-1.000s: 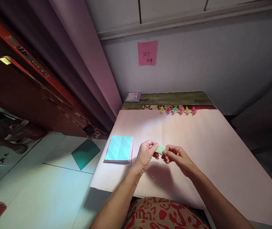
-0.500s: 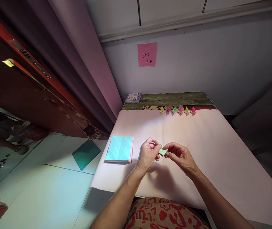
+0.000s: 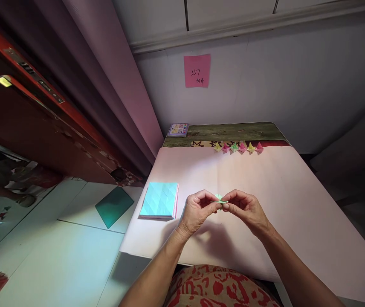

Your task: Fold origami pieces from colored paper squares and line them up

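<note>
A small light-green folded paper piece (image 3: 220,201) is held above the table between my two hands. My left hand (image 3: 199,209) pinches its left side with thumb and fingertips. On the other side, my right hand (image 3: 244,209) pinches it the same way, and the fingertips of both hands nearly meet. Fingers cover much of the paper, so its full shape is partly hidden. Left of my hands lies a stack of square paper (image 3: 159,200), with a turquoise sheet on top and pink edges below.
Several small folded paper pieces (image 3: 234,147) in yellow, pink and green stand in a row at the table's far side. A small patterned pack (image 3: 178,129) lies at the back left corner. A pink note (image 3: 197,70) is on the wall. A dark green square (image 3: 114,207) lies on the floor.
The green paper has turned, now showing a thin edge between the fingertips with a point above. My left hand has shifted its pinch and both hands now hold it symmetrically.
</note>
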Demonstrator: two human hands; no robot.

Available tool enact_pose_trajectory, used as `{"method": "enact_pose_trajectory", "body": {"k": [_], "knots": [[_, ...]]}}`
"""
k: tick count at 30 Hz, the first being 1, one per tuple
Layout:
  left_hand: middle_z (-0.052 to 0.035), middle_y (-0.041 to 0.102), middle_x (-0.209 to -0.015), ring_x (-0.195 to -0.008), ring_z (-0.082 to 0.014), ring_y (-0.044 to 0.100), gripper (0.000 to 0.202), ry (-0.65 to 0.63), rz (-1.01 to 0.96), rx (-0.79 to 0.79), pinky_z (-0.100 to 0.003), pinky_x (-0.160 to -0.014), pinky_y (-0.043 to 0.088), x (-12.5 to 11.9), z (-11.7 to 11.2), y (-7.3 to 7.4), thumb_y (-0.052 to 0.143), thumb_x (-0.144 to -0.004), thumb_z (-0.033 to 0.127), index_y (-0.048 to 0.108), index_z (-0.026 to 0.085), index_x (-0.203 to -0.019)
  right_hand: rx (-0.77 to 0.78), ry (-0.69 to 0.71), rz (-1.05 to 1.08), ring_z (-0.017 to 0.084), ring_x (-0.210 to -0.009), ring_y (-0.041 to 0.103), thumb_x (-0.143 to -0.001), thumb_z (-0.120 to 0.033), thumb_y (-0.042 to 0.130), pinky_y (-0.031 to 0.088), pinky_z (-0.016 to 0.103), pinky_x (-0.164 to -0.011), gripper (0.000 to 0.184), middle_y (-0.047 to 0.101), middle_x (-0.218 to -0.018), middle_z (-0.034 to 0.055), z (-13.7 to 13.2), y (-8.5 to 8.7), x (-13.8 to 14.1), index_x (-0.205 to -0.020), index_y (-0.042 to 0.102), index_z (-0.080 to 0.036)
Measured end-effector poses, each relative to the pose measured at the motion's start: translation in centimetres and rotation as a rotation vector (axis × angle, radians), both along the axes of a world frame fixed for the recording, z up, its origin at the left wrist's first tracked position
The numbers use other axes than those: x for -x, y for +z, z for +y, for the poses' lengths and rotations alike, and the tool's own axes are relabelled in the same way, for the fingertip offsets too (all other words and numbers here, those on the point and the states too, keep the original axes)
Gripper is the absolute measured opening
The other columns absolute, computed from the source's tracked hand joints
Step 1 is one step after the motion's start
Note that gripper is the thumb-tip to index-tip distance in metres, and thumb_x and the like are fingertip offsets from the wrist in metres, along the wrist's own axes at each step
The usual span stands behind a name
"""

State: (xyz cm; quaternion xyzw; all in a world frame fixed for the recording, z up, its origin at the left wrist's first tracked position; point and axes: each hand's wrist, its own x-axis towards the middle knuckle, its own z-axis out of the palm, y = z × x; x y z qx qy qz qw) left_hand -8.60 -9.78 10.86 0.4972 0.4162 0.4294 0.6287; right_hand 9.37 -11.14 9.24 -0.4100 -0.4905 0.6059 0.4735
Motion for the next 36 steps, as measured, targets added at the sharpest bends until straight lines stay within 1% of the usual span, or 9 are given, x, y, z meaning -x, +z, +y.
{"method": "enact_pose_trajectory", "body": {"k": [9,11,15,17,20,24,27,31,36], "knots": [[-0.0034,0.067,-0.071,-0.062,-0.0136,0.062,0.027,0.119,0.018,-0.007,-0.027,-0.061,0.052,-1.0,-0.3,0.3,0.078,-0.074,0.038,0.066,0.013,-0.073,-0.024,-0.158,-0.043,0.014,-0.064,0.056,-0.082,-0.044,0.072,0.048,0.029,-0.063,0.027,0.065,-0.069,0.0033,-0.4,0.5,1.4,-0.075,0.067,-0.018],[-0.0023,0.067,-0.071,-0.062,-0.0132,0.062,0.027,0.149,-0.014,0.006,-0.026,-0.060,0.052,-1.3,-0.4,0.2,0.077,-0.074,0.037,0.066,0.013,-0.080,-0.012,-0.192,-0.036,0.014,-0.063,0.056,-0.080,-0.044,0.074,0.047,0.029,-0.061,0.028,0.064,-0.069,0.0030,-0.5,0.4,1.6,-0.076,0.065,-0.018],[0.0019,0.065,-0.068,-0.059,-0.0120,0.061,0.042,0.155,-0.103,0.071,-0.025,-0.060,0.052,-1.5,-0.4,0.3,0.079,-0.071,0.030,0.061,0.015,-0.106,0.060,-0.243,0.032,0.013,-0.059,0.055,-0.075,-0.042,0.079,0.047,0.028,-0.059,0.035,0.062,-0.064,-0.0016,-0.5,0.5,1.9,-0.095,0.061,-0.020],[0.0035,0.063,-0.064,-0.058,-0.0115,0.060,0.045,0.141,-0.129,0.103,-0.025,-0.060,0.051,-1.5,-0.4,0.4,0.079,-0.070,0.027,0.060,0.014,-0.108,0.101,-0.240,0.052,0.013,-0.058,0.055,-0.072,-0.042,0.081,0.046,0.027,-0.058,0.041,0.061,-0.061,-0.0032,-0.6,0.7,2.0,-0.100,0.059,-0.020],[0.0043,0.060,-0.060,-0.056,-0.0111,0.059,0.043,0.145,-0.149,0.122,-0.024,-0.060,0.051,-1.5,-0.5,0.4,0.080,-0.068,0.024,0.062,0.013,-0.106,0.121,-0.224,0.072,0.013,-0.058,0.055,-0.070,-0.041,0.082,0.046,0.027,-0.057,0.039,0.061,-0.061,-0.0035,-0.6,0.8,2.1,-0.094,0.060,-0.020],[0.0018,0.063,-0.065,-0.058,-0.0117,0.059,0.029,0.169,-0.127,0.094,-0.025,-0.057,0.051,-1.6,-0.7,0.3,0.078,-0.069,0.028,0.066,0.014,-0.091,0.098,-0.225,0.076,0.013,-0.062,0.056,-0.071,-0.040,0.080,0.047,0.027,-0.059,0.027,0.065,-0.071,0.0006,-0.5,0.5,2.1,-0.081,0.067,-0.019],[-0.0014,0.066,-0.071,-0.061,-0.0115,0.060,0.020,0.131,-0.019,0.026,-0.025,-0.058,0.052,-1.5,-0.8,0.3,0.077,-0.071,0.030,0.069,0.014,-0.080,0.101,-0.258,0.055,0.013,-0.063,0.055,-0.073,-0.041,0.079,0.048,0.028,-0.060,0.026,0.066,-0.076,0.0021,-0.4,0.2,2.0,-0.083,0.072,-0.019],[-0.0036,0.070,-0.078,-0.067,-0.0127,0.063,0.027,0.120,0.059,-0.040,-0.026,-0.067,0.054,-1.1,-0.7,0.5,0.081,-0.067,0.026,0.072,0.015,-0.090,0.086,-0.238,0.044,0.013,-0.066,0.057,-0.075,-0.043,0.078,0.051,0.029,-0.064,0.029,0.069,-0.079,0.0031,-0.4,0.3,1.6,-0.091,0.074,-0.019],[-0.0050,0.073,-0.082,-0.073,-0.0142,0.066,0.030,0.172,0.111,-0.045,-0.027,-0.073,0.056,-0.7,-0.6,0.6,0.080,-0.068,0.025,0.073,0.014,-0.095,0.011,-0.126,0.010,0.022,-0.093,0.068,-0.075,-0.040,0.079,0.057,0.038,-0.085,0.038,0.074,-0.103,0.0072,-0.7,0.5,1.1,-0.108,0.072,-0.022]]}}
